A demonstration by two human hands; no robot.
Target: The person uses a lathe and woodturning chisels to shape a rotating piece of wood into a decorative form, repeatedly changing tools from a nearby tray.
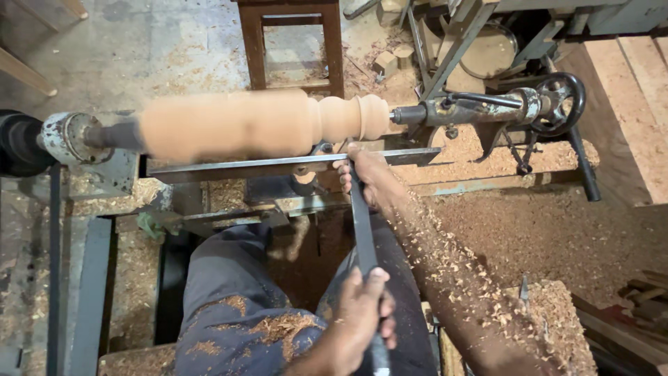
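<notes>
A wood lathe (83, 139) stretches across the scene from left to right, with its headstock at the left and its tailstock (480, 108) at the right, ending in a dark handwheel (560, 101). Mounted between them is a pale wooden spindle (257, 125), blurred by spinning; its left part is a plain thick cylinder and its right end shows rounded beads and grooves. Just in front of the spindle runs a long flat metal tool rest (278, 166), parallel to the wood.

A person sits on the near side, dark trousers (236, 306) dusted with shavings. Their right forearm, coated in wood chips, reaches in from the lower right. The right hand (369, 181) is curled around the far end of a long dark turning chisel (362, 230), fingers pressed against the tool rest where the blade crosses it, below the beaded end of the spindle. The left hand (362, 313), nearer the viewer, is wrapped tight round the chisel's handle end, fingers closed over it. The chisel runs almost straight from near to far.

Sawdust and shavings (529, 237) lie thick over the lathe bed at right. Beyond the lathe stands a brown wooden stool (292, 42) on a dusty floor, and pale planks (626, 104) lie at the far right.
</notes>
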